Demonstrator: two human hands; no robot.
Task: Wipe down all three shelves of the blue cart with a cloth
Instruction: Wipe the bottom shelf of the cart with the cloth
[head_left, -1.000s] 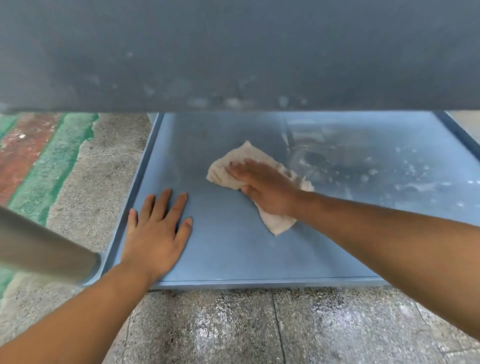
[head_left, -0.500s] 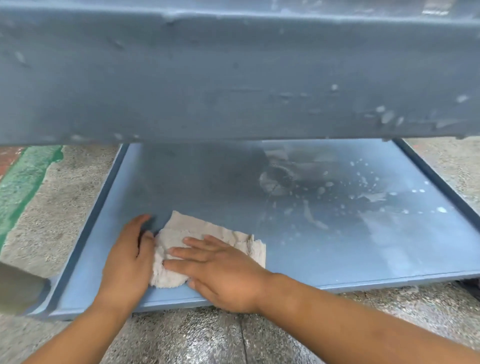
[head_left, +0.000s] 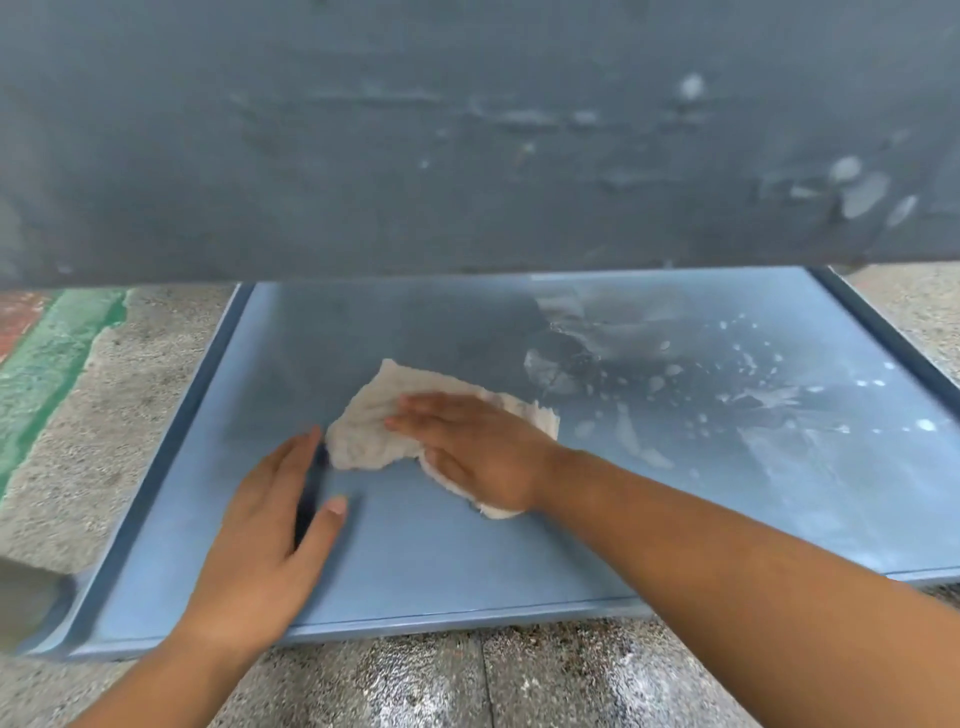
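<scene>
Low down, right hand (head_left: 478, 452) flat, open on cloth (head_left: 384, 421), left hand (head_left: 270, 530) open, braced on shelf (head_left: 441, 561)

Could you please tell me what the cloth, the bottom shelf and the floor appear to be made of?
Cloth: off-white woven cotton rag by its nubbly, limp, frayed look. Shelf: probably moulded blue plastic, matte, with a raised, rounded rim. Floor: speckled terrazzo-like stone, slightly glossy.

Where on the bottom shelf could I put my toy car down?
Free: the bare near strip of the bottom shelf, between the left hand, right forearm and front rim. Crowded: the middle, where the right hand presses the cloth. The right side is bare but splotchy.
</scene>
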